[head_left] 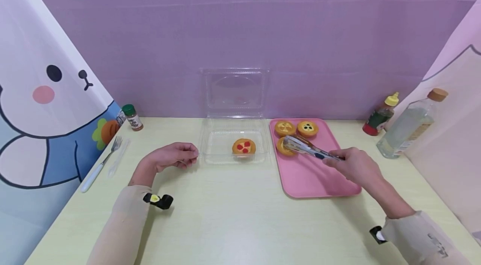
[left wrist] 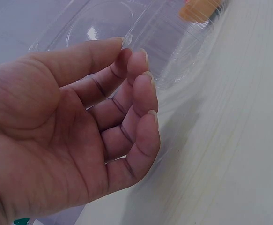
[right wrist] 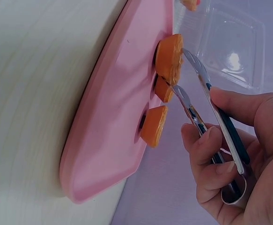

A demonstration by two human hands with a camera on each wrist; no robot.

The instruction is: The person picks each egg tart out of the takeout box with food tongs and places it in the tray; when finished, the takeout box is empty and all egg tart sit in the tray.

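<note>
In the head view my left hand [head_left: 172, 157] is at the left rim of a clear plastic container [head_left: 216, 159], its thumb and forefinger pinching the rim. The left wrist view shows the other fingers curled loosely, without anything in the palm. Inside the container sits a tart [head_left: 244, 147] with red spots. My right hand [head_left: 355, 165] grips metal tongs [head_left: 312, 149] with dark handles. Their tips stand apart at the nearest tart [right wrist: 170, 58] on the pink tray [head_left: 319, 179]; whether they touch it, I cannot tell. Two more tarts [head_left: 284, 128] lie behind it, one panda-faced [head_left: 307, 129].
The container's lid [head_left: 236, 89] stands raised against the purple backdrop. A spice jar [head_left: 133, 118], a fork [head_left: 101, 165] and a clear plastic utensil [head_left: 118, 157] are at left. A sauce bottle [head_left: 380, 115] and a large clear bottle [head_left: 409, 125] stand at the right edge.
</note>
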